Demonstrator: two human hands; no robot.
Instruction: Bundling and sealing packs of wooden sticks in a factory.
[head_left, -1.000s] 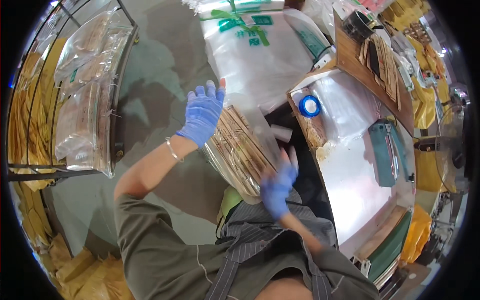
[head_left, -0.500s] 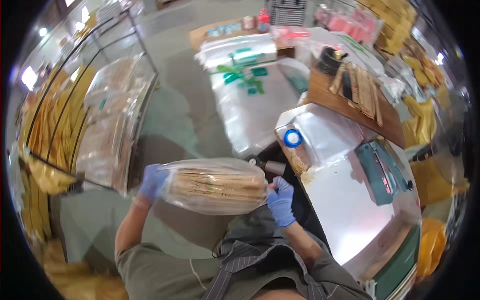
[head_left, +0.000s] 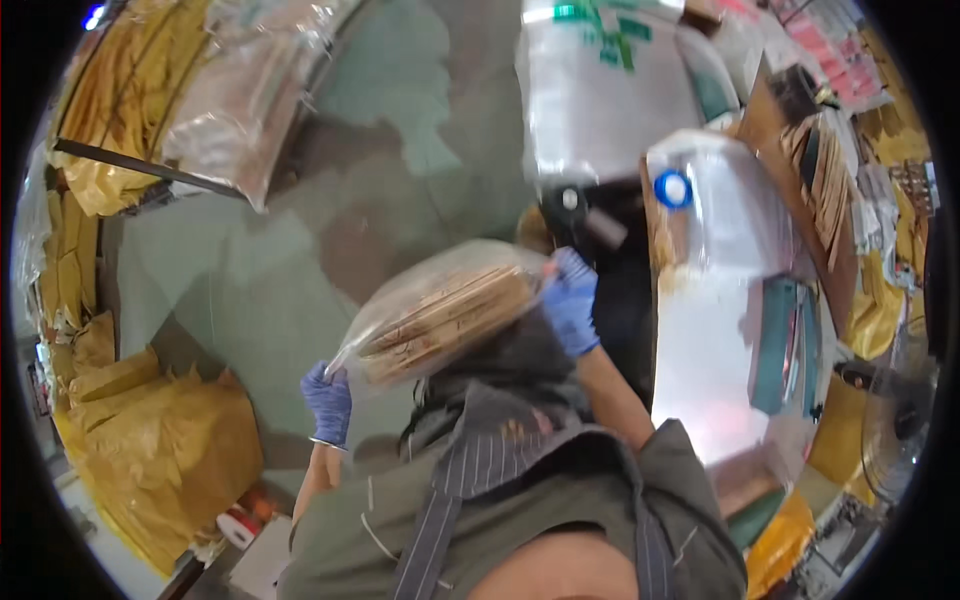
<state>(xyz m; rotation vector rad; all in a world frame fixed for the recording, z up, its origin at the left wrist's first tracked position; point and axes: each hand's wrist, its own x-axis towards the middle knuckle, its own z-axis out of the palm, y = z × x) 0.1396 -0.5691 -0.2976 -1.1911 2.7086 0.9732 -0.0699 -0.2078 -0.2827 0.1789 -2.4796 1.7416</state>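
Note:
A clear plastic bag (head_left: 455,310) full of flat, light-brown wooden or paper pieces is held up in front of my body, tilted with its right end higher. My left hand (head_left: 327,400), in a blue glove, pinches the gathered lower-left corner of the bag. At the other end, my right hand (head_left: 570,300), also blue-gloved, grips the bag's upper-right corner with curled fingers. The brown pieces lie stacked lengthwise between the two hands, and slack film shows along the bag's upper side.
A white-topped worktable (head_left: 700,350) stands on the right, carrying a teal sealing device (head_left: 785,345) and a roll with a blue ring (head_left: 673,189). Large clear bags (head_left: 240,110) rest on a rack at upper left. A yellow-wrapped bundle (head_left: 170,450) lies at lower left.
My view has swung left and down. The bag has gone from level to tilted, its left end lower, and my left hand has dropped to its corner.

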